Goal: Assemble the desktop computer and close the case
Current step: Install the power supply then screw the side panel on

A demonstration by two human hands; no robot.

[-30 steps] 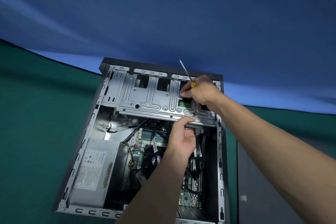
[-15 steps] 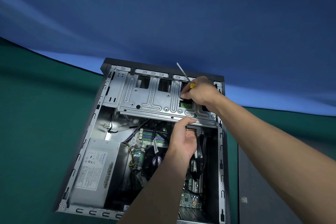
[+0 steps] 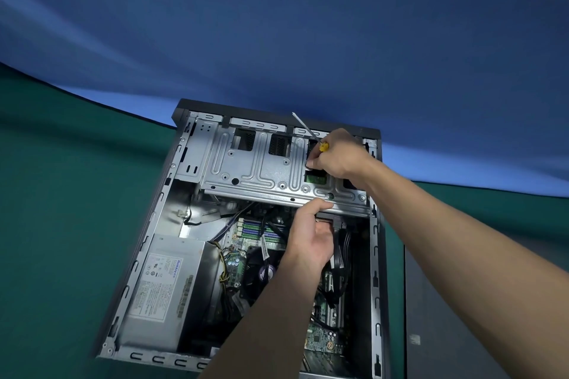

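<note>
Computer case (image 3: 160, 203), black shell over bare grey steel, lies on its side with the open face up on the green worktop (image 3: 61, 194); side panel not yet on. Silver stamped-steel drive cage (image 3: 255, 172) spans the 12 o'clock end. Grey box power supply (image 3: 163, 286) sits at 7 o'clock, and the green motherboard (image 3: 255, 231) with black cables (image 3: 341, 249) fills the centre.

Left hand (image 3: 311, 240) grips the cage's near lip, thumb over the top and fingers curled under. Right hand (image 3: 341, 157), at 1 o'clock, is clenched round a yellow-handled screwdriver (image 3: 303, 126) with the shaft pointing away to 11 o'clock, while its fingertips work at a cutout in the cage. What they touch is hidden.

Handling, by judgement: the cage is stiff sheet metal, light, with thin and likely sharp edges, so it is best held by the folded lip and flat top. Case probably heavy and steady. Board and cables beneath are fragile — keep the cage from dropping or pinching them.
</note>
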